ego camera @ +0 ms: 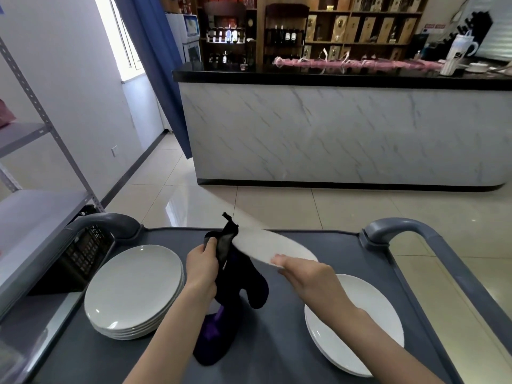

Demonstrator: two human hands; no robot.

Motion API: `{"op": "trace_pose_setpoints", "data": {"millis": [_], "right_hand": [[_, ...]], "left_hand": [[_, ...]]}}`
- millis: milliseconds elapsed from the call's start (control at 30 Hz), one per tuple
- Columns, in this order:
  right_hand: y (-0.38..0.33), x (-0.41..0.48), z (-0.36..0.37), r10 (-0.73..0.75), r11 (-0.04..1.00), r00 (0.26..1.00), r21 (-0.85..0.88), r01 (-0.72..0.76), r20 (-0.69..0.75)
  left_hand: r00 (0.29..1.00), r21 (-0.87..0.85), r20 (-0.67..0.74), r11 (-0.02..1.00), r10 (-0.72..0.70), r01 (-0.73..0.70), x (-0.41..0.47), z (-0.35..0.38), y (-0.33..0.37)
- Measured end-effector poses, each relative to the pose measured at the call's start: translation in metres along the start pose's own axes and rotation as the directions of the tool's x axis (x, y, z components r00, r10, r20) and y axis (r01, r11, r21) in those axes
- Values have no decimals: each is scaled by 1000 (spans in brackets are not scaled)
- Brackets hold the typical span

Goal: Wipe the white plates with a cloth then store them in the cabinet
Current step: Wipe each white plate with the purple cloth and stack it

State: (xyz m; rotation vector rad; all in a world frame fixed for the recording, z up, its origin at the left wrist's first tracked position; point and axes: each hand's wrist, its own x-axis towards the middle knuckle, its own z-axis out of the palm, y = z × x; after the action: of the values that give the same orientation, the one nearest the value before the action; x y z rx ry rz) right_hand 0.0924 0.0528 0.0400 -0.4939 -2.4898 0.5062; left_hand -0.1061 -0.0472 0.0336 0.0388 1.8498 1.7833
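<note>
A white plate (pixel 266 246) is held tilted, almost edge-on, above the grey cart top (pixel 277 342). My right hand (pixel 302 270) grips its near rim. My left hand (pixel 203 266) grips a dark purple-black cloth (pixel 238 284) and presses it against the plate's left edge; the rest of the cloth hangs down to the cart. A stack of several white plates (pixel 133 289) sits on the cart at the left. A smaller stack of white plates (pixel 357 328) sits at the right, partly behind my right forearm.
The cart has grey handles at the back left (pixel 110 221) and right (pixel 401 228). A black crate (pixel 83 253) and a grey metal shelf rack (pixel 30 214) stand at the left. A marble-fronted counter (pixel 346 134) stands across the tiled floor.
</note>
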Motion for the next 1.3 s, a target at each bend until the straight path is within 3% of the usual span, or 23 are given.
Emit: {"op": "trace_pose_setpoints", "data": {"millis": [100,167,300,367,433,500,567,667,733,833,933,1000,1133,1300], "right_hand": [[6,-2,-1,318,917,947,237,-321,51],[6,-4,-1,474,770,880,472,-429,27],[-4,-9,0,695,338,710,817,-467,118],[-12,-9,-1,709,147,671,885,-441,216],[-18,-9,-1,698,48,666,911,-410,263],[-20,-7,-4,699,6,661,922,-386,272],[-18,-6,-9,715,-28,645,932,-361,271],[-14,-5,-17,717,-57,642,941,-335,272],[-14,-6,-18,702,-71,657,945,-320,275],[-14,-9,-18,681,-90,671,943,-320,293],[-15,-12,-20,676,-94,671,938,-333,306],[-14,-12,-24,687,-103,662,942,-319,299],[-8,-9,-33,716,-114,640,952,-284,277],[-3,-7,-35,742,-135,616,958,-252,266]], "left_hand": [[992,-47,-119,998,35,-41,4,-3,0],[983,-98,-179,993,47,-65,3,1,2],[977,-146,-180,980,110,-137,-10,25,4],[972,-44,-87,974,220,-224,-26,44,-4],[941,160,95,929,323,-335,-48,59,-17],[842,304,346,800,414,-518,-65,63,-29],[701,333,533,644,474,-689,-74,58,-35],[563,339,685,481,463,-808,-87,50,-43],[517,319,715,439,471,-840,-93,49,-42],[523,362,724,398,450,-843,-82,57,-30],[611,486,692,379,383,-788,-56,63,-14],[631,511,678,374,377,-774,-44,60,-12],[622,422,648,472,440,-774,-42,38,-27],[570,322,673,508,471,-799,-81,26,-61]]}}
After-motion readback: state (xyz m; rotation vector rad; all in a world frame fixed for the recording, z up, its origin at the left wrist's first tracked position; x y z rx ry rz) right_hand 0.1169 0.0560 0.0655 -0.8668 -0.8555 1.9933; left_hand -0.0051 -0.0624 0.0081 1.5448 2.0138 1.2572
